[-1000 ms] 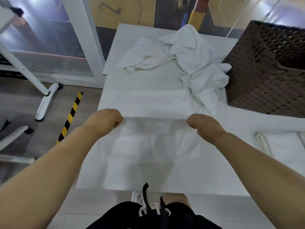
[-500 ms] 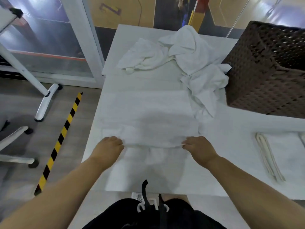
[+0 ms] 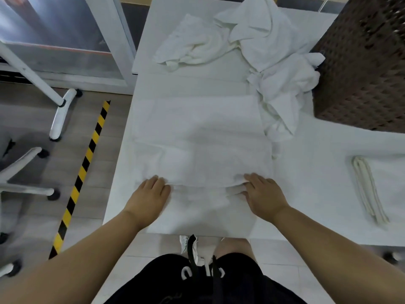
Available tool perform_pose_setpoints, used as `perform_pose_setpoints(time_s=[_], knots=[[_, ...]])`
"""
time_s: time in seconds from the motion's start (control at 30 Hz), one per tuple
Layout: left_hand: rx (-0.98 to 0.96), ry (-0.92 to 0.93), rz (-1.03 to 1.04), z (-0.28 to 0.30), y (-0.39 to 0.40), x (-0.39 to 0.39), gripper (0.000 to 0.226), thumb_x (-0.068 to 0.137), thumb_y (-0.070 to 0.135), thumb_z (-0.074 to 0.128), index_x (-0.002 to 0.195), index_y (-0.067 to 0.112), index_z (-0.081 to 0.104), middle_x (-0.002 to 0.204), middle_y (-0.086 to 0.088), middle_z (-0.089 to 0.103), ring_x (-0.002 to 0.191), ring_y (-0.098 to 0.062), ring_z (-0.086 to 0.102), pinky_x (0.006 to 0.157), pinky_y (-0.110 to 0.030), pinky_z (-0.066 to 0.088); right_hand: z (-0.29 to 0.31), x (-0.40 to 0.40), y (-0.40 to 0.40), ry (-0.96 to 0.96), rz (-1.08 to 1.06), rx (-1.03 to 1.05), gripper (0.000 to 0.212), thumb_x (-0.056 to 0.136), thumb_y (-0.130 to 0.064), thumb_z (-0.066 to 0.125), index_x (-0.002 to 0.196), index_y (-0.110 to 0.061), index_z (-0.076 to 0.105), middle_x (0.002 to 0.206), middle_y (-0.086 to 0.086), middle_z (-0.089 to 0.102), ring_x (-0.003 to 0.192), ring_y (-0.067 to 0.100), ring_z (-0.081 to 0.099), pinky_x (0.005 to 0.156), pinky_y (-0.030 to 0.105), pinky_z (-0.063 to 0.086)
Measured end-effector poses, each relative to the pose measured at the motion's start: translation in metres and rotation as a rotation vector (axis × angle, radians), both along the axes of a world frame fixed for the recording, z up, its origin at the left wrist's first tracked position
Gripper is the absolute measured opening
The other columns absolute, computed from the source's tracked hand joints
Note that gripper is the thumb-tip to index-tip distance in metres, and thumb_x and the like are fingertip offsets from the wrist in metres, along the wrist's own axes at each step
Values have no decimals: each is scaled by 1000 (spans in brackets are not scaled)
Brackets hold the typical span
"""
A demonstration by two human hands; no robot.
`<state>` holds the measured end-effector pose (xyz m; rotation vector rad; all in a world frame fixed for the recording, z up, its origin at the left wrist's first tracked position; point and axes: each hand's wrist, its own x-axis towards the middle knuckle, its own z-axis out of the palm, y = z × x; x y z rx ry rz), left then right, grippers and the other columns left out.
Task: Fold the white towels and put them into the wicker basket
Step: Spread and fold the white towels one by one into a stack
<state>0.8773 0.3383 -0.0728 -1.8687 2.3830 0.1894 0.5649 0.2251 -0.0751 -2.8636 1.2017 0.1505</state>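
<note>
Both hands are laid flat on the towel (image 3: 197, 139), and nothing is gripped. With fingers nearly straight, the left hand (image 3: 149, 196) is pressed on the folded edge at about 7 o'clock of the towel. The right hand (image 3: 263, 194) is pressed on the same edge at about 5 o'clock, with its fingers spread.

The towel is spread in the middle of the table (image 3: 317, 172), and its near part is hung close to the table's edge at 6 o'clock. More white towels are left in a messy pile (image 3: 274, 51) at 12 to 1 o'clock. The wicker basket (image 3: 361, 62) is set at 2 o'clock, just beside the pile. A folded towel (image 3: 368, 189) is seen at 3 o'clock.

The fold could be spoiled if the hands are slid unevenly, because bumps would be pushed into the cloth. The towel could also be pulled off the near edge.
</note>
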Motion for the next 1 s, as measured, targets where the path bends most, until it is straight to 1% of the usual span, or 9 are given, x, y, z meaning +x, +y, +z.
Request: perform_pose_setpoints(time_s=[0.1,0.2,0.3,0.37,0.5,0.6,0.67,0.87,1.0], knots=[[14,8,47,3,1,-5,23,72,11,49,91,0,55,89,-21,65,83,-40,66,68,-47,56,-2,5,1,18,-13,1,32,47,1,84,77,0,72,93,17,70,77,33,70,52,37,55],[125,-6,76,3,0,-11,43,79,35,41,84,0,65,90,-19,64,85,-39,64,70,-46,55,3,9,-4,-72,-126,75,15,75,-12,61,79,-2,71,89,11,69,68,31,68,52,36,53],[167,-8,101,2,0,-13,52,77,47,42,83,1,65,91,-18,64,86,-38,63,69,-44,54,12,8,-14,-149,-324,197,27,93,-17,45,106,-9,67,109,2,64,87,30,64,72,36,49],[110,7,106,-2,1,-12,46,78,39,41,81,0,65,90,-18,63,84,-38,63,67,-44,55,19,6,-20,-142,-318,251,28,96,-20,43,115,-13,62,116,-1,59,96,27,60,80,35,46],[-33,75,107,-5,1,-10,36,78,20,38,71,1,69,84,-14,66,75,-32,67,63,-37,56,27,5,-24,-135,-262,240,27,98,-24,42,110,-10,62,110,3,59,90,27,59,75,32,41],[-60,135,162,-1,0,0,8,75,8,67,70,4,72,82,-10,68,58,-27,65,55,-32,55,33,1,-26,-80,-229,228,32,99,-33,43,103,-10,65,103,2,60,87,25,59,73,30,40],[18,138,200,4,-1,7,4,75,5,74,76,2,72,87,-11,69,56,-29,64,51,-35,56,39,0,-29,-11,-198,212,32,99,-33,44,101,-9,64,103,2,58,90,25,59,74,31,40],[66,-66,160,46,-17,22,28,101,20,38,115,14,61,122,2,51,102,-19,58,78,-29,49,71,6,-43,93,-83,109,23,98,-29,45,100,-11,60,105,2,57,93,24,58,71,31,42],[12,-142,211,86,-30,32,25,100,13,41,115,17,60,118,2,51,101,-16,58,72,-22,45,113,11,-53,19,-68,84,23,99,-31,44,98,-14,58,98,-1,56,88,19,55,66,27,34]])
